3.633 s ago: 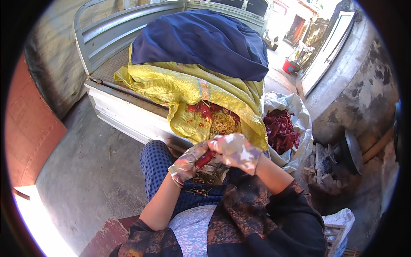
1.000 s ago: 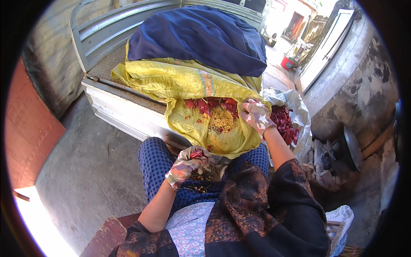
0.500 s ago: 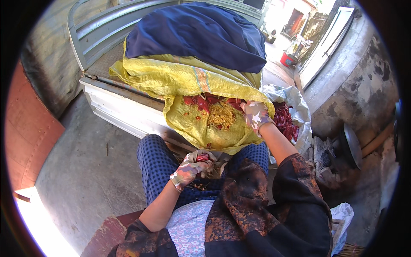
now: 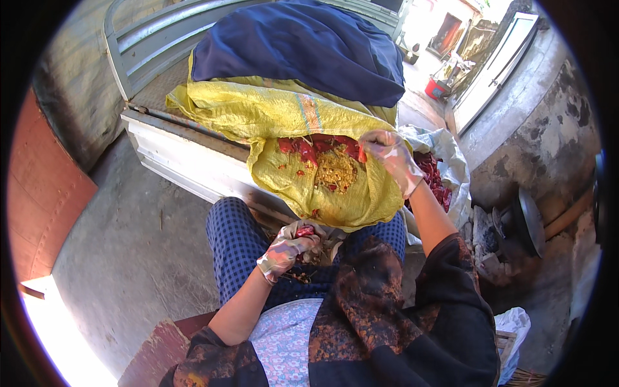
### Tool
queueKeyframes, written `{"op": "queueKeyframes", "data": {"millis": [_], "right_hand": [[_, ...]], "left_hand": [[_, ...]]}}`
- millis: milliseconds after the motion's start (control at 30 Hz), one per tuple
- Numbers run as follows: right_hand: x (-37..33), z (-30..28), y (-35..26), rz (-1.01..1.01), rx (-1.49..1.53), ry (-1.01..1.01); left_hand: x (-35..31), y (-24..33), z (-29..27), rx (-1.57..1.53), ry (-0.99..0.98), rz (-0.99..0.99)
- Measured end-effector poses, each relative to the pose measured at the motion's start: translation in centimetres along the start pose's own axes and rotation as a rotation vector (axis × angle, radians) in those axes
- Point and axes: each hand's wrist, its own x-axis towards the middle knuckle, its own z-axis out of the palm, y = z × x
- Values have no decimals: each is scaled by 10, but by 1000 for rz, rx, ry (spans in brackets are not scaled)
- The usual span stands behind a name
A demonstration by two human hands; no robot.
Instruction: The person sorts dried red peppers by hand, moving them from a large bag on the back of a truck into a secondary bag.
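Observation:
My left hand (image 4: 284, 251), in a patterned glove, is closed around a dried red chili (image 4: 305, 231) over my lap. Farther forward, my right hand (image 4: 394, 158), gloved alike, pinches another red chili (image 4: 362, 153) at the right side of the sack's mouth. The yellow woven sack (image 4: 271, 169) lies with its mouth toward me and its lower flap reaching my knees. More red chilies (image 4: 306, 149) show under its upper edge, with a heap of yellow seeds (image 4: 336, 171) in front of them. My fingers partly hide what each hand holds.
A dark blue cloth (image 4: 296, 51) covers the sack on a metal truck bed (image 4: 187, 161). To the right stands a white sack (image 4: 459, 174) of red chilies, beside a black pan (image 4: 529, 220). Farther back are a red bucket (image 4: 436, 88) and a white door (image 4: 493, 71).
My right hand has lifted slightly and drawn to the right from the sack's mouth, with a red chili now showing at its fingertips. The left hand has stayed almost in place.

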Motion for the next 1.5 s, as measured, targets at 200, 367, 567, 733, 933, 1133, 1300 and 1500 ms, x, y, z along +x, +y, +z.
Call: {"op": "queueKeyframes", "data": {"millis": [200, 367, 567, 733, 933, 1133, 1300, 1500], "right_hand": [[-14, 16, 3, 14, 432, 23], [-40, 49, -3, -108, 338, -27], [-79, 82, -47, -690, -715, -286], [-93, 102, -44, -865, -898, -278], [-95, 97, -44, -708, -642, -160], [-88, 105, -32, -59, 65, -61], [-83, 103, -28, -64, 278, -225], [-90, 109, -49, -227, -143, -89]], "left_hand": [[2, 3, 8, -225, 28, 47], [8, 8, 8, -448, 46, 54], [12, 18, 5, -591, -170, -12], [18, 16, 9, -544, -95, -58], [9, 28, 3, -515, -119, 13], [3, 45, 17, -277, -130, 65], [0, 40, 9, -366, -161, 48], [0, 40, 7, -214, -183, 112]]}}
